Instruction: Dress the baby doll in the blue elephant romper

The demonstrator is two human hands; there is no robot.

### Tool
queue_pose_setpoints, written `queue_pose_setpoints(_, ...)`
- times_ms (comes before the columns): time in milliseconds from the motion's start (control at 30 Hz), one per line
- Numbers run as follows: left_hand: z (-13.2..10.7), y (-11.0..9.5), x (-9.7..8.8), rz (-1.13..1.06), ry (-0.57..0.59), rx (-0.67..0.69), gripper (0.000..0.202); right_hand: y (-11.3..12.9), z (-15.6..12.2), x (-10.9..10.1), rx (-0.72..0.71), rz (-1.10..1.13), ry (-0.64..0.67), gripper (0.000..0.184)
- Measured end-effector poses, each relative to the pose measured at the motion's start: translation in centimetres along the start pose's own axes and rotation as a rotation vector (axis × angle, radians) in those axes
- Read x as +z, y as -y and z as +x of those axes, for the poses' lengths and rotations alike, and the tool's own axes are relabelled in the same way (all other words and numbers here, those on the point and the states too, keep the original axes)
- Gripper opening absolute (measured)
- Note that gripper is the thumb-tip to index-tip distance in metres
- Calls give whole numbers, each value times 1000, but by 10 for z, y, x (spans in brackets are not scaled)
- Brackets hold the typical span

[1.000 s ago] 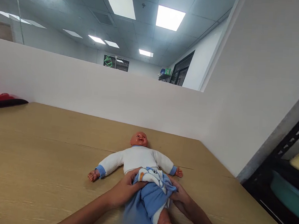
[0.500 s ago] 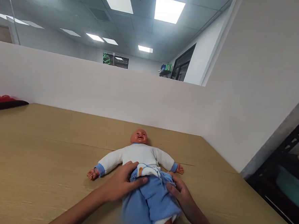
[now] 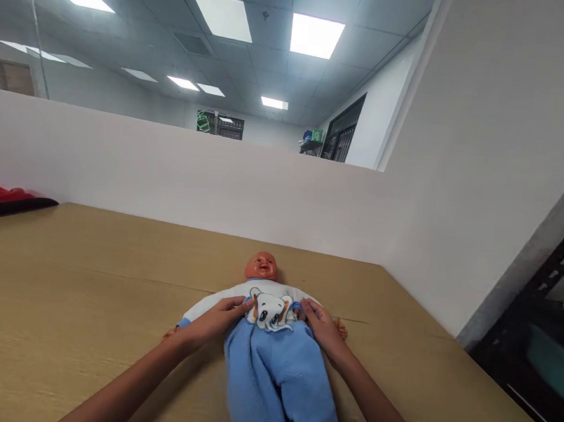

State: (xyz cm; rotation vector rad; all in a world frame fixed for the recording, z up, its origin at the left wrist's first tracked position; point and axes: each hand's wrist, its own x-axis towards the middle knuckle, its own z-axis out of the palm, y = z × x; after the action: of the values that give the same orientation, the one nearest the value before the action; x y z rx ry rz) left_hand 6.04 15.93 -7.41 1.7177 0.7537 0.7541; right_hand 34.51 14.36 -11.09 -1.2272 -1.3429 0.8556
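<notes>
A baby doll (image 3: 262,266) lies on its back on the table, head toward the wall, in a white top (image 3: 214,297) with blue cuffs. Over its legs and belly are blue overalls (image 3: 282,364), whose white bib (image 3: 271,311) shows an animal face and is spread over the doll's front. My left hand (image 3: 228,316) pinches the bib's upper left edge. At the opposite side, my right hand (image 3: 320,325) has thumb and fingers closed on the edge of the overalls. The doll's hands poke out beyond my wrists, and its feet are out of view.
The brown tabletop (image 3: 115,277) runs back to a white partition (image 3: 216,188) with a window above. A red item with a black edge (image 3: 17,204) lies at the far left. To the right stands a black slotted rack (image 3: 553,272) with a teal container (image 3: 552,361).
Both my hands have moved up the doll, drawing the overalls higher. The bunched bib is now unfolded with its animal face showing, and the bare lower leg is covered.
</notes>
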Motion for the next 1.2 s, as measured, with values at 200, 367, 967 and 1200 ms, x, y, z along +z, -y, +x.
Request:
queue_pose_setpoints(200,13,29,-7,196,-295,12,62,-14,32,19,24,6,48,65)
queue_pose_setpoints(367,13,45,-13,65,-252,17,62,-4,30,22,3,-37,220,57)
queue_pose_setpoints(967,-8,66,-16,-42,-178,-102,76,11,14,4,38,-104,308,52)
queue_pose_setpoints(1200,0,50,-4,-189,-201,4,54,11,17,21,16,-60,223,49)
